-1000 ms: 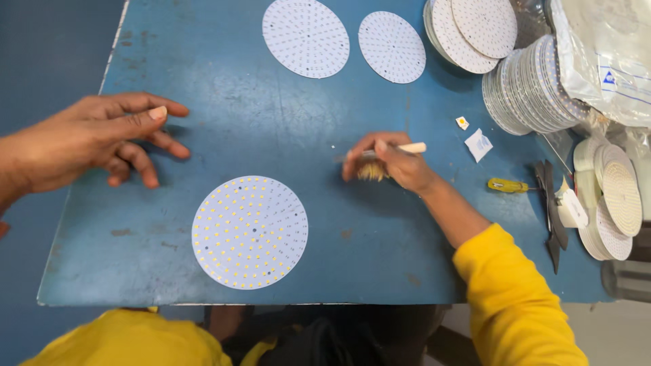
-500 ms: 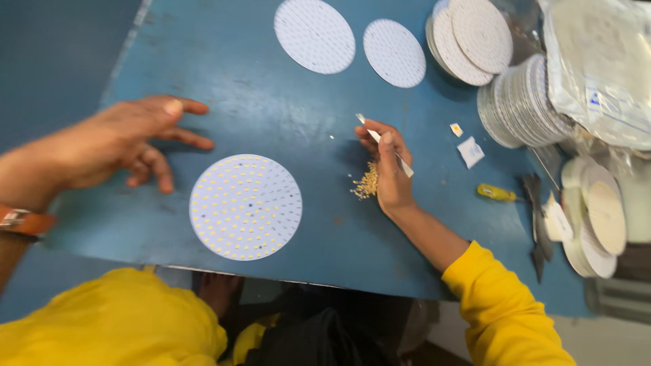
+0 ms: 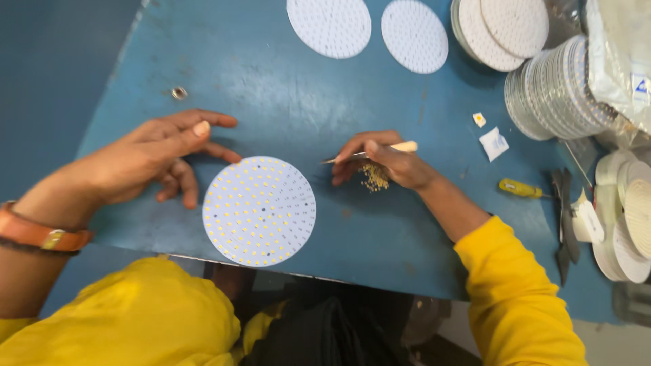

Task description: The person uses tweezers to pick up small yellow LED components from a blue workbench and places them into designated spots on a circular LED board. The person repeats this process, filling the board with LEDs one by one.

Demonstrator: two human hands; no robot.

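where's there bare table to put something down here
Bare blue table lies between the left hand and the far white discs; also right of the round LED board, under the right hand. The right edge, with stacked discs, is crowded.

Blue bench [image 3: 285, 88], surface scuffed. Landmark: yellow-handled screwdriver [image 3: 521, 189]. Up and right of it, a fanned stack of round white boards [image 3: 553, 91]. Further up and left, two single white discs [image 3: 329, 26] [image 3: 414, 35] lying flat, well apart from it. Just up and left, a small white packet [image 3: 494, 143]. Far left, a small metal ring [image 3: 179, 93]. Right, white round covers [image 3: 627, 210].
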